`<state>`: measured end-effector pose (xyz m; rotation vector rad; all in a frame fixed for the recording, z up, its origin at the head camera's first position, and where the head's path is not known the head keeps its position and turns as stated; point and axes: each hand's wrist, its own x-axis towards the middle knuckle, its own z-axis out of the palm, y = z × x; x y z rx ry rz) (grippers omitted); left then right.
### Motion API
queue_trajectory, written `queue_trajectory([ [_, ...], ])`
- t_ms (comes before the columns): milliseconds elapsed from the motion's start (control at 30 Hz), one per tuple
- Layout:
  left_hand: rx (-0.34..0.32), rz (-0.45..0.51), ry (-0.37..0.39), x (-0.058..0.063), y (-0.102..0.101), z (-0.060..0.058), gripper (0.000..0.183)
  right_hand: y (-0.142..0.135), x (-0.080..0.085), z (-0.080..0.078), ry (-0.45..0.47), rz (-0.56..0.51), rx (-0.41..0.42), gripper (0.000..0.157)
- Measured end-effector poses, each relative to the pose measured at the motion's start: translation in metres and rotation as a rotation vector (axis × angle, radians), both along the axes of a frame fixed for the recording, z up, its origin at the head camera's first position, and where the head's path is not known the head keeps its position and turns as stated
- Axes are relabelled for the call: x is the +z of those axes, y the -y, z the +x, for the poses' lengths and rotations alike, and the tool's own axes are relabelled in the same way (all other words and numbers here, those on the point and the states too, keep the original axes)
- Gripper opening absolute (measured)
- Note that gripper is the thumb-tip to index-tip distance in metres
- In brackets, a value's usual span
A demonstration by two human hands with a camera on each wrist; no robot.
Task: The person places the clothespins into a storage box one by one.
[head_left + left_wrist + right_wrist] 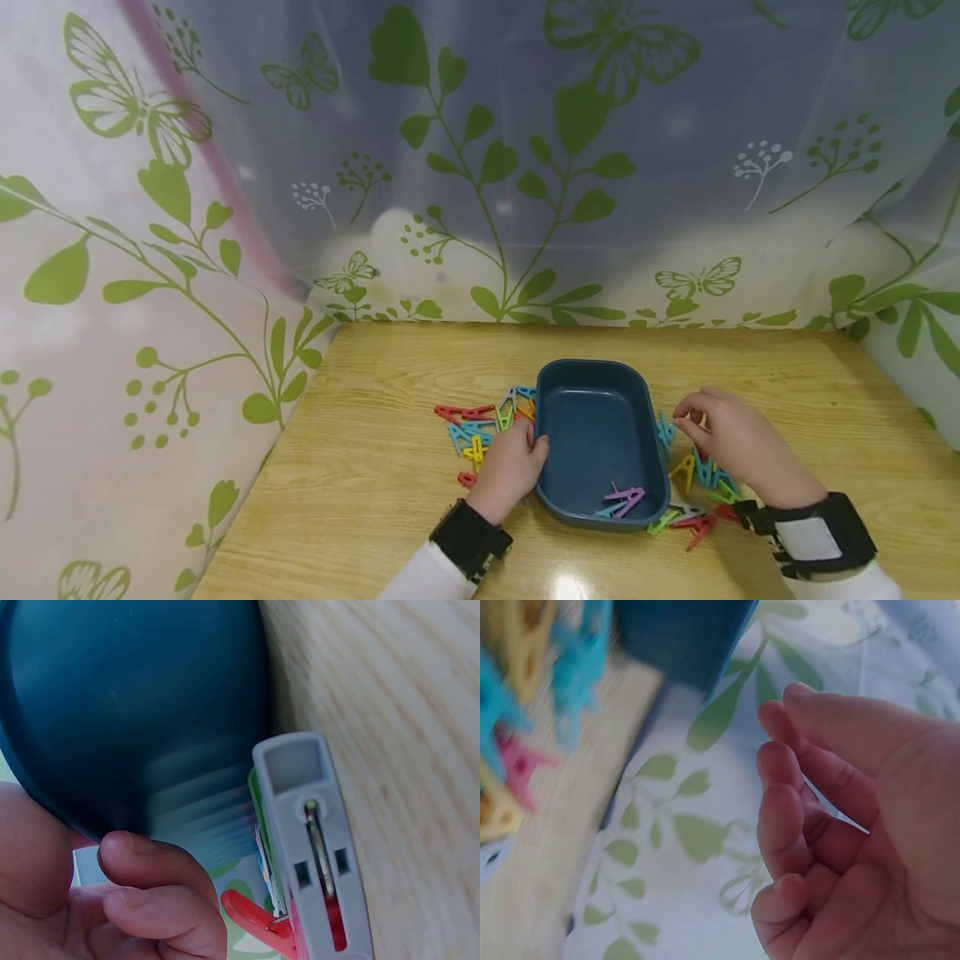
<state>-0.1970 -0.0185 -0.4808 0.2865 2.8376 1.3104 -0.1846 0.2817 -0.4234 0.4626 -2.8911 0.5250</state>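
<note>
Inside the bin [592,433], only the head view shows clothespins [632,498]. Left hand [512,468] grips the bin; right hand [738,437] curls loosely.

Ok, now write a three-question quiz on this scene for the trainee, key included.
1. Multiple choice. What does the left grip hold?
A) The patterned curtain
B) The rim of the dark blue bin
C) The table's far edge

2. True or false? The right grip holds a yellow clothespin.

3. Fill in: besides a light blue clothespin, the bin contains a ____ clothespin.

Key:
1. B; the thumb is over the rim, with the other fingers outside the wall.
2. False; the right wrist view shows no clothespin in its fingers.
3. Purple; that purple clothespin lies toward the bin's near right corner.
</note>
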Motion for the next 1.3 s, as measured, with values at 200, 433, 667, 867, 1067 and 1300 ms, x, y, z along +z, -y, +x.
queue_trajectory([
  [200, 0.003, -0.003, 0.008, 0.002, -0.001, 0.000, 0.032, -0.027, -0.009, -0.011, 0.065, -0.012, -0.060, 0.010],
  [433, 0.003, 0.002, 0.006, 0.003, 0.000, 0.001, 0.032, -0.049, -0.020, -0.018, 0.136, 0.021, -0.115, 0.011],
  [667, 0.001, -0.003, 0.008, 0.003, 0.000, 0.001, 0.032, -0.062, -0.032, -0.025, 0.227, 0.053, -0.079, 0.009],
  [867, -0.001, 0.001, 0.000, 0.003, 0.000, 0.002, 0.031, -0.067, -0.032, -0.025, 0.256, 0.068, -0.072, 0.010],
  [1067, 0.003, -0.003, 0.011, 0.003, -0.001, 0.001, 0.032, -0.070, -0.021, -0.020, 0.232, 0.042, -0.123, 0.015],
  [1300, 0.007, 0.008, 0.013, 0.004, -0.001, 0.003, 0.032, -0.080, -0.014, -0.015, 0.312, 0.116, -0.192, 0.014],
])
